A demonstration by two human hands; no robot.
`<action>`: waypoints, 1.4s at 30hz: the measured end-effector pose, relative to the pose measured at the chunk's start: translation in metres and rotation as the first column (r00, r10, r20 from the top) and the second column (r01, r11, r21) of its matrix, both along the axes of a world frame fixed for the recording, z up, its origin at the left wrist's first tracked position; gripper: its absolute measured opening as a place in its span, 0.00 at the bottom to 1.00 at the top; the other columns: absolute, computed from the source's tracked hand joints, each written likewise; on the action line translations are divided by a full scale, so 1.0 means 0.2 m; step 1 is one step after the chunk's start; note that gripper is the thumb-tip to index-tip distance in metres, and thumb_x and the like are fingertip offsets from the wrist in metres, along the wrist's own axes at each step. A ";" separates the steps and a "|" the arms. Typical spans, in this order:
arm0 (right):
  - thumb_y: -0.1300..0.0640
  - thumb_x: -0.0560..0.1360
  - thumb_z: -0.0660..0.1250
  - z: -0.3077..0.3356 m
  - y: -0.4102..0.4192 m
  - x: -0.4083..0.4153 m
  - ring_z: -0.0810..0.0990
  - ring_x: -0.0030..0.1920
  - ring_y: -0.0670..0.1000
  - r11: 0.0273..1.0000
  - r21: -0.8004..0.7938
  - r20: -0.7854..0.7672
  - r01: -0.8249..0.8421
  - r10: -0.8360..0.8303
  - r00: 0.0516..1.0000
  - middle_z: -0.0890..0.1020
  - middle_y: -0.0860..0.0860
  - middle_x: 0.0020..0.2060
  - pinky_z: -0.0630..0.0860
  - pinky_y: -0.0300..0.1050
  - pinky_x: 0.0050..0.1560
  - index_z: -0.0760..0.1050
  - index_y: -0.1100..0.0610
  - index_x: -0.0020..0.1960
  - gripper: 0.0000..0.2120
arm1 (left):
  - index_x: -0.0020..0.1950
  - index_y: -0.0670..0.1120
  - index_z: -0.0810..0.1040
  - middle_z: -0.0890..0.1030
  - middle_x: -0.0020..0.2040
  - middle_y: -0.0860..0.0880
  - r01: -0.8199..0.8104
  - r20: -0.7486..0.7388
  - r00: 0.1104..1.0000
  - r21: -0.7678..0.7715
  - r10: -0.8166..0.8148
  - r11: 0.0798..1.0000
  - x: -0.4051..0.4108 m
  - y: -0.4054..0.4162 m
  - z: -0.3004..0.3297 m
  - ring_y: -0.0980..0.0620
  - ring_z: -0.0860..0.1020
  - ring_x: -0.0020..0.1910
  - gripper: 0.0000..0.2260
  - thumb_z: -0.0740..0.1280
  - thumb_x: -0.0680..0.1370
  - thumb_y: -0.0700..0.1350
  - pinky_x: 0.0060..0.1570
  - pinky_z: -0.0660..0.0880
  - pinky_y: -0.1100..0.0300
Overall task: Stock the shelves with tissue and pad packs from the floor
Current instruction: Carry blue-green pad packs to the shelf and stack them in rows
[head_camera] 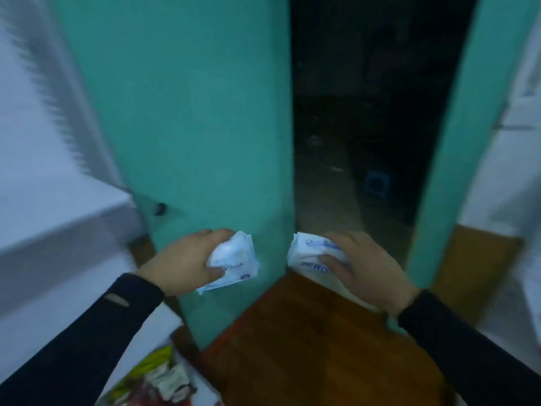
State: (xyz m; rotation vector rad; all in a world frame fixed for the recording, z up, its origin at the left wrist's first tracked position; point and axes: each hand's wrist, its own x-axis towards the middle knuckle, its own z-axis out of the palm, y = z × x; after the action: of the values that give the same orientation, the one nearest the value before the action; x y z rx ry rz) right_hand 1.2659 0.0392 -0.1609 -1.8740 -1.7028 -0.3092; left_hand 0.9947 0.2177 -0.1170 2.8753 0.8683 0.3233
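My left hand [181, 260] grips a small white and blue pack [234, 263], its fingers curled round the pack's left side. A second white pack with blue print [310, 253] is held by my right hand [369, 268], thumb across its front. Both packs hang at waist height in front of me, a short gap between them. Both arms wear dark sleeves. No shelf shows in this blurred view.
A teal door [199, 127] stands open straight ahead, with a teal frame [456, 142] at the right. Between them lies a dark room. Brown wooden floor [307, 347] is underfoot. White surfaces flank both sides. Colourful packets [152, 379] lie at the bottom left.
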 end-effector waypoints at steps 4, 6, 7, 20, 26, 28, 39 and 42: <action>0.43 0.77 0.60 0.40 0.44 -0.51 0.73 0.55 0.50 0.969 0.065 0.058 -0.239 0.235 0.970 0.77 0.48 0.54 0.69 0.43 0.53 0.72 0.51 0.64 0.19 | 0.67 0.57 0.67 0.77 0.58 0.53 -0.245 0.080 0.968 0.089 0.239 0.965 -0.72 0.08 0.38 0.50 0.76 0.54 0.26 0.69 0.70 0.50 0.54 0.72 0.54; 0.41 0.76 0.57 0.54 0.63 -0.79 0.74 0.52 0.51 0.937 0.065 0.096 -0.344 0.337 0.937 0.77 0.48 0.51 0.69 0.44 0.51 0.72 0.51 0.62 0.20 | 0.68 0.55 0.66 0.77 0.59 0.51 -0.369 0.107 0.929 0.156 0.356 0.916 -1.08 0.11 0.49 0.48 0.76 0.56 0.26 0.69 0.70 0.51 0.54 0.72 0.54; 0.40 0.75 0.56 0.59 0.72 -0.93 0.74 0.50 0.52 0.918 0.064 0.117 -0.392 0.383 0.916 0.77 0.48 0.50 0.69 0.44 0.51 0.72 0.51 0.60 0.20 | 0.68 0.55 0.66 0.77 0.60 0.51 -0.424 0.116 0.905 0.174 0.409 0.889 -1.25 0.13 0.53 0.48 0.76 0.57 0.27 0.69 0.71 0.51 0.55 0.72 0.54; 0.45 0.75 0.60 0.59 1.61 -2.44 0.74 0.52 0.52 0.694 0.068 0.109 -0.717 0.709 0.697 0.78 0.50 0.50 0.75 0.47 0.53 0.74 0.53 0.61 0.18 | 0.65 0.57 0.69 0.77 0.56 0.48 -0.678 0.060 0.721 0.266 0.691 0.685 -2.61 0.49 0.37 0.42 0.75 0.55 0.25 0.62 0.68 0.44 0.52 0.72 0.52; 0.39 0.71 0.64 0.44 1.86 -2.67 0.76 0.56 0.51 0.587 -0.093 0.036 -0.805 0.810 0.586 0.77 0.49 0.54 0.68 0.39 0.61 0.75 0.53 0.62 0.25 | 0.65 0.52 0.76 0.76 0.64 0.52 -0.750 0.130 0.658 0.019 0.742 0.661 -2.75 0.49 0.38 0.53 0.73 0.63 0.25 0.62 0.72 0.63 0.64 0.66 0.60; 0.34 0.71 0.63 0.45 1.92 -2.70 0.74 0.56 0.47 0.578 -0.128 -0.020 -0.806 0.811 0.585 0.76 0.46 0.54 0.68 0.39 0.61 0.75 0.51 0.61 0.27 | 0.64 0.51 0.76 0.77 0.63 0.50 -0.803 0.197 0.586 0.015 0.786 0.596 -2.79 0.51 0.39 0.51 0.74 0.62 0.19 0.63 0.77 0.58 0.63 0.67 0.60; 0.26 0.64 0.63 0.53 2.23 -2.71 0.74 0.63 0.46 0.469 -0.431 -0.275 -0.771 0.745 0.607 0.71 0.44 0.67 0.71 0.48 0.65 0.63 0.46 0.73 0.44 | 0.76 0.55 0.60 0.67 0.73 0.50 -0.888 -0.113 0.400 -0.292 0.910 0.354 -2.78 0.69 0.45 0.51 0.68 0.69 0.35 0.67 0.72 0.64 0.69 0.61 0.60; 0.27 0.63 0.67 0.55 2.24 -2.71 0.78 0.57 0.44 0.420 -0.421 -0.303 -0.804 0.771 0.561 0.76 0.46 0.62 0.75 0.47 0.60 0.71 0.45 0.66 0.38 | 0.73 0.54 0.64 0.70 0.70 0.51 -0.885 -0.070 0.387 -0.309 0.920 0.349 -2.78 0.70 0.44 0.51 0.71 0.65 0.34 0.70 0.71 0.62 0.66 0.64 0.60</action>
State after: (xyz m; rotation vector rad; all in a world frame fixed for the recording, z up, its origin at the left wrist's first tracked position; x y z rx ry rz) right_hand 0.7232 0.4881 -0.0500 -1.0878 -2.5786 0.6711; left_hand 0.4392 0.3575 -0.0282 1.7387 2.2149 0.3823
